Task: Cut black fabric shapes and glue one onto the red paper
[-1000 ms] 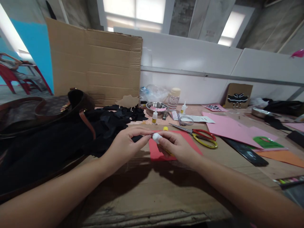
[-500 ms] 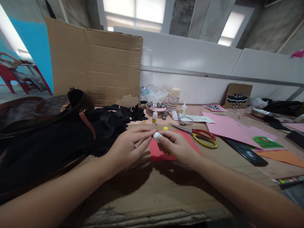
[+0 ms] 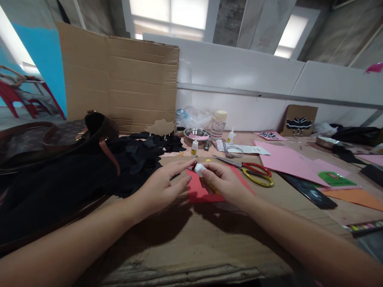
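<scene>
My right hand (image 3: pixel 223 181) is wrapped round a small bottle (image 3: pixel 199 169) with a white top and a yellow label, its top pointing left. My left hand (image 3: pixel 164 184) is just left of that top, thumb and fingers apart. A small dark piece (image 3: pixel 194 164) shows at its forefinger's tip, beside the white top; whether it is gripped is unclear. Beneath both hands lies a red sheet (image 3: pixel 206 193) on brown cardboard (image 3: pixel 191 247). A yellow cap (image 3: pixel 208 160) shows just behind my right hand.
Scissors (image 3: pixel 254 171) with red and yellow handles lie right of the red sheet. Two small glue bottles, one nearer (image 3: pixel 194 147), and a metal bowl (image 3: pixel 197 135) stand behind. Black cloth (image 3: pixel 134 159) and a brown bag (image 3: pixel 101 129) are left; pink sheets (image 3: pixel 290 161) and a phone (image 3: pixel 308 191) right.
The thumb and forefinger of my left hand have spread further apart. The dark piece by the white top now shows more clearly. My right hand still holds the bottle, nearly in place.
</scene>
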### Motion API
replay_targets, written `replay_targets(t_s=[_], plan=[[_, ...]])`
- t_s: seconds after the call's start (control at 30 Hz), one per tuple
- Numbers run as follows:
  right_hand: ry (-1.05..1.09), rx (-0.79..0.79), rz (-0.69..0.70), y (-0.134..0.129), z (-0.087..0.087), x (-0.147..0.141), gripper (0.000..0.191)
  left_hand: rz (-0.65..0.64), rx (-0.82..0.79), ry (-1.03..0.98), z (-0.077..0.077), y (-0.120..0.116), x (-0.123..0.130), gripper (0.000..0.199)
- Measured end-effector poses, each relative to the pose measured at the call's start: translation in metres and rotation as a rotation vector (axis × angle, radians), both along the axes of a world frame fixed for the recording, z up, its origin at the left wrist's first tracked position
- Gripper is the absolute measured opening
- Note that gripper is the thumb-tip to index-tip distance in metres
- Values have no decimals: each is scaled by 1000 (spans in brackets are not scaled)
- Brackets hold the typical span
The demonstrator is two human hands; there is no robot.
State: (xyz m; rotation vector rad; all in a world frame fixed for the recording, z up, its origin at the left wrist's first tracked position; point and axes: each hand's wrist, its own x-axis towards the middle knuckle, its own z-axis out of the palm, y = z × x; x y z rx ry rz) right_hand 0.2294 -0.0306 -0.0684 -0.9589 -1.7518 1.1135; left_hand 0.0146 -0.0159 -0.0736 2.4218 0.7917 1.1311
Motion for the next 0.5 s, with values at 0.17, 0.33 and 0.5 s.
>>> replay_targets(t_s=[0.17,0.33,0.5], plan=[[3,3,1,-1,0,-1,47,-40,22,101,-8,0,1,54],[-25,10,-8,-1,0,-2,44,-41,49,147,-6,-3,0,56],[-33,42,-14,-3,2,-2,43,-59,51,137,-5,-2,-1,56]])
